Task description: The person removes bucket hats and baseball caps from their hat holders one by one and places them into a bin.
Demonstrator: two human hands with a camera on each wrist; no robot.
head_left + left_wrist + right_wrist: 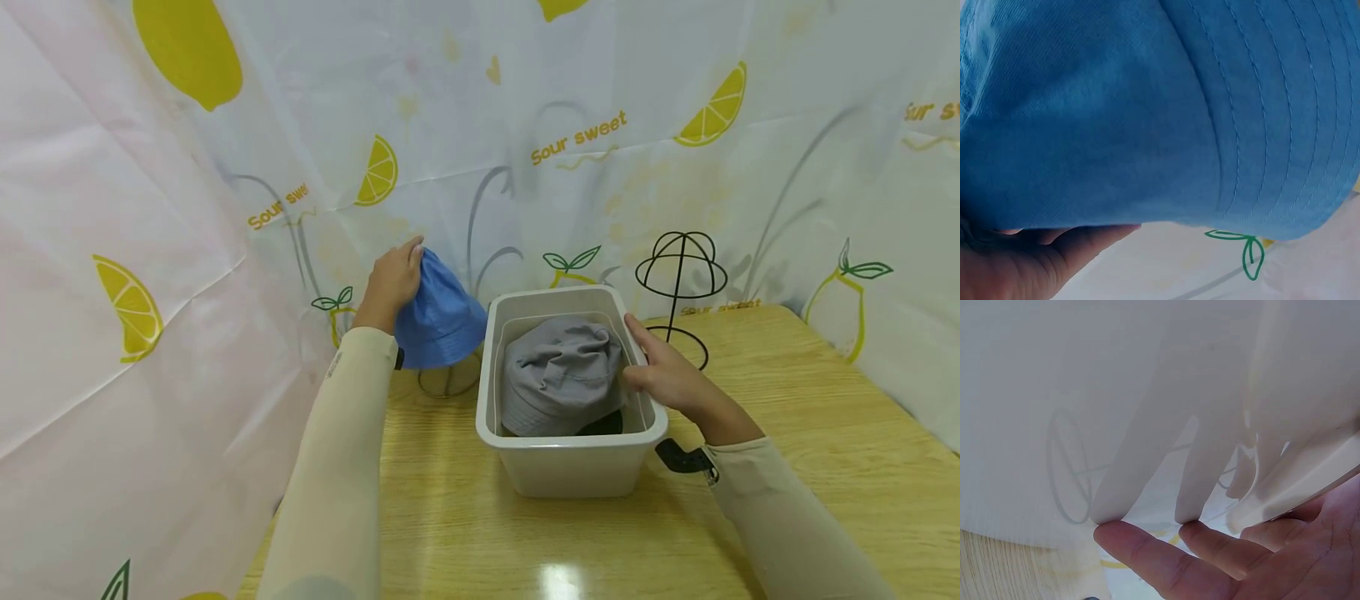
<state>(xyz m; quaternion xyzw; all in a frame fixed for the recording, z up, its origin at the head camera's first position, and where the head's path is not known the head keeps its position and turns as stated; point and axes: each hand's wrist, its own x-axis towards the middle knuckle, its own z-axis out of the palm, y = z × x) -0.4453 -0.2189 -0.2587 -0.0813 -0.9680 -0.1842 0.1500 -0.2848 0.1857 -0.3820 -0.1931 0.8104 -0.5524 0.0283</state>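
In the head view my left hand [393, 283] holds a blue bucket hat [442, 312] by its crown, brim down. Beneath the brim shows the round wire base of a stand [447, 396]; the hat hides its upper part. The left wrist view is filled by the hat's cloth and stitched brim [1260, 125], with the thumb along one side. My right hand [671, 379] grips the right rim of a white plastic bin [573, 475], thumb on the rim and fingers against the outer wall [1085, 362]. A crumpled grey bucket hat [562, 375] lies inside the bin.
A black wire hat stand [676, 295] stands bare behind the bin, to the right. Something dark [603, 423] peeks out from under the grey hat. The wooden table [465, 500] meets a white lemon-printed curtain [450, 83] at the back and left.
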